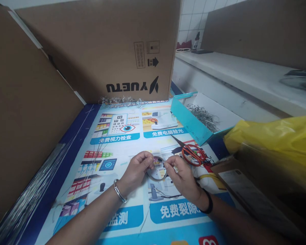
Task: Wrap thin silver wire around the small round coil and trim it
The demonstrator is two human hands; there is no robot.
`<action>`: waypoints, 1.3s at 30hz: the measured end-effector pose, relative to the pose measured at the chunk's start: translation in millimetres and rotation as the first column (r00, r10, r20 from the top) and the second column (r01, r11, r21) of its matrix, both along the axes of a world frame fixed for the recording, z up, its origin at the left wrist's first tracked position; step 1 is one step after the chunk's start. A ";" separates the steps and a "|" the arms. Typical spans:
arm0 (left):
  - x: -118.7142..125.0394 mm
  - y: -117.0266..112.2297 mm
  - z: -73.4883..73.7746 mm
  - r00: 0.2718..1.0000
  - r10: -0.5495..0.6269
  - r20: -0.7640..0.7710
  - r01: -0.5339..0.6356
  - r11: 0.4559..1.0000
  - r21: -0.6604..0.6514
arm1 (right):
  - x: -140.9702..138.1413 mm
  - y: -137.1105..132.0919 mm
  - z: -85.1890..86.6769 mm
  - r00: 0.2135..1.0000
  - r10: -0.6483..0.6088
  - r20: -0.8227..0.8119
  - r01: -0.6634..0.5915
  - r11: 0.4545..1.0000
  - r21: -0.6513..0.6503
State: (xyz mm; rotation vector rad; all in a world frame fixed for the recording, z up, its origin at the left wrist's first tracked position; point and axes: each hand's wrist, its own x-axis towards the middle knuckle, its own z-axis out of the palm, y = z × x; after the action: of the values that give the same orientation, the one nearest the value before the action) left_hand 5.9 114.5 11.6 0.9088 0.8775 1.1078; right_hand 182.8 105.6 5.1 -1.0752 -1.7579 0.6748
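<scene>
My left hand (pixel 137 169) and my right hand (pixel 180 174) meet over the printed poster (pixel 122 136) on the table. Both pinch a small wire ring (pixel 156 173) with a purple bead at its top, the left at the ring's upper left, the right at its upper right. My left wrist wears a silver bangle and my right wrist a black band. Red-handled scissors (pixel 192 153) lie just to the right of my right hand.
A teal tray (pixel 191 124) with a heap of thin wire pieces sits at the right. Cardboard sheets (pixel 104 47) stand behind and to the left. A yellow bag (pixel 275 139) lies over a cardboard box at the right. Loose wires lie along the poster's left side.
</scene>
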 end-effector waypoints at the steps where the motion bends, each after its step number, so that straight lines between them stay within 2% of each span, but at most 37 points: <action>1: 0.0 -0.1 -0.8 1.000 0.005 -0.008 -0.005 1.000 0.010 | 0.0 0.1 0.1 1.000 -0.002 0.000 0.002 1.000 0.000; 4: -0.3 -0.4 -3.8 0.998 0.033 -0.057 -0.030 0.998 0.055 | -0.5 0.1 -1.0 1.000 -0.011 0.002 0.011 1.000 -0.002; 7: -0.9 -0.9 -5.6 0.981 0.082 -0.177 -0.060 0.990 0.124 | -1.4 0.1 -3.4 0.999 -0.036 0.001 0.036 0.999 -0.022; 11: -1.2 -1.8 -3.4 0.898 0.178 -0.403 -0.074 0.963 0.261 | -2.7 -0.5 -5.2 0.998 -0.067 0.005 0.067 0.997 -0.048; 15: -0.7 -2.9 1.1 0.815 0.260 -0.517 -0.047 0.921 0.387 | -3.1 -0.8 -3.2 0.998 -0.056 0.001 0.056 0.996 -0.069; 20: -2.3 -2.1 5.5 0.823 0.211 -0.527 0.024 0.915 0.403 | -1.4 0.3 0.1 0.995 0.071 -0.068 -0.082 0.981 -0.174; 24: -5.3 -0.9 7.8 0.856 0.130 -0.500 0.053 0.940 0.337 | -0.5 2.5 -0.3 0.954 0.166 -0.249 -0.244 0.914 -0.324; 29: -6.6 -1.0 7.8 0.900 0.036 -0.434 0.078 0.967 0.244 | 0.2 6.4 -3.6 0.883 0.180 -0.433 -0.371 0.833 -0.411; 32: -9.9 1.5 9.9 0.899 0.038 -0.436 0.088 0.960 0.267 | 1.1 9.3 -8.7 0.847 0.150 -0.510 -0.393 0.823 -0.411; 34: -13.8 4.6 12.9 0.828 0.087 -0.555 0.124 0.935 0.333 | 1.4 10.9 -11.9 0.832 0.119 -0.542 -0.381 0.833 -0.402; 35: -15.8 6.2 14.5 0.759 0.112 -0.642 0.179 0.911 0.371 | 1.4 11.5 -13.0 0.826 0.106 -0.554 -0.373 0.839 -0.397; 37: -18.8 8.8 17.4 0.554 0.151 -0.819 0.367 0.838 0.403 | 1.2 12.1 -13.7 0.813 0.096 -0.575 -0.373 0.844 -0.387; 39: -19.7 9.6 19.4 0.312 0.202 -0.928 0.550 0.758 0.350 | 1.1 12.3 -12.7 0.794 0.110 -0.598 -0.402 0.833 -0.380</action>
State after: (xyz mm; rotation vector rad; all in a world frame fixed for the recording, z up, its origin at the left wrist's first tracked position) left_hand -13.8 124.1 31.0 2.3654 1.2985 0.5073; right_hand 183.9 117.9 -7.6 -0.8234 -1.2445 1.5195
